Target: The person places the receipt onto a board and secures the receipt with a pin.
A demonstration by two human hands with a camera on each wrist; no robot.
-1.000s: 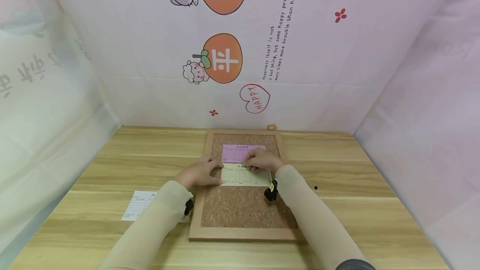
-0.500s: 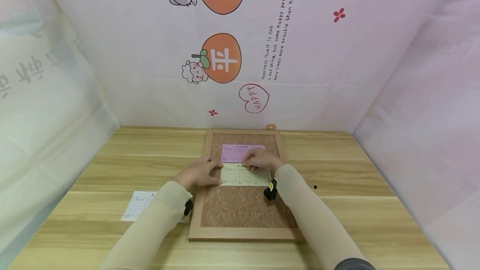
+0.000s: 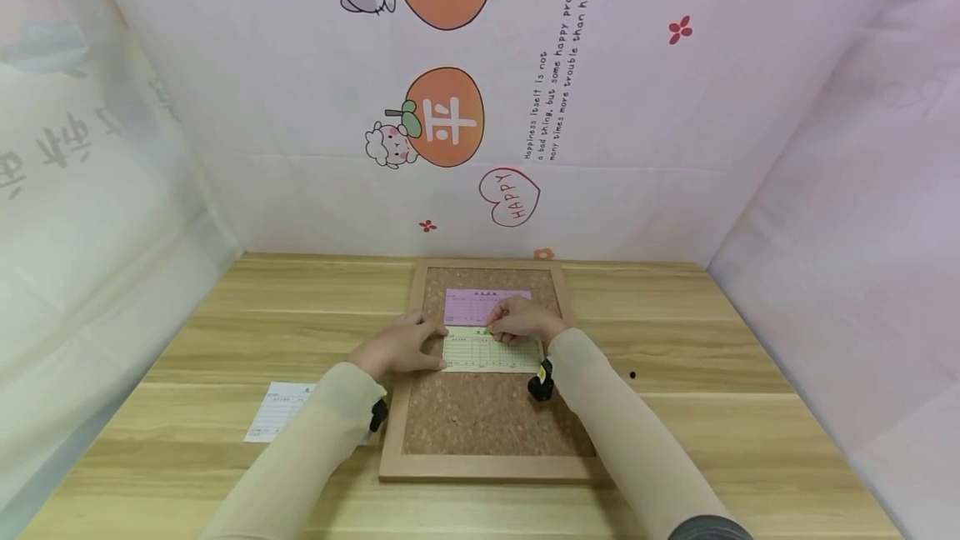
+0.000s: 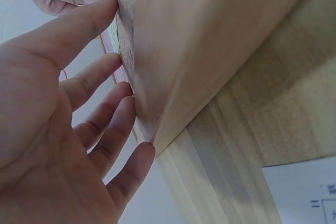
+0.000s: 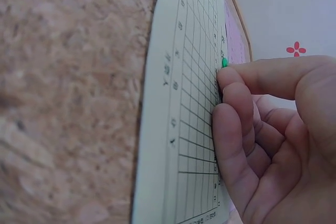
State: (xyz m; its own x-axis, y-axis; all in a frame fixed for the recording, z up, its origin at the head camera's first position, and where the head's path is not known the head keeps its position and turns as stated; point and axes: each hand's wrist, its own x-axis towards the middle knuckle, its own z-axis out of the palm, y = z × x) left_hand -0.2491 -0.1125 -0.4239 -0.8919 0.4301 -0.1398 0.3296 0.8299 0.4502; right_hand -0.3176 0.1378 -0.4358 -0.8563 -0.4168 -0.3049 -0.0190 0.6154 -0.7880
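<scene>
A pale yellow printed slip (image 3: pixel 468 351) lies across the cork board (image 3: pixel 487 419), just below a pink slip (image 3: pixel 463 307). My left hand (image 3: pixel 401 346) has its fingers spread: thumb and index fingertip touch the yellow slip's left corners, and in the left wrist view the other fingertips (image 4: pixel 142 156) lie along the board's wooden frame. At the yellow slip's top edge, my right hand (image 3: pixel 522 319) pinches a small green pushpin (image 5: pixel 224 62) between thumb and index finger. Most of the pin is hidden by the fingers, whose tips are right at the paper.
On the wooden table (image 3: pixel 705 440), a white printed slip (image 3: pixel 273 411) lies left of the board, partly under the left sleeve (image 3: pixel 315 432). A small black dot (image 3: pixel 632 374) shows to the right. Printed cloth (image 3: pixel 615 207) hangs behind and at both sides.
</scene>
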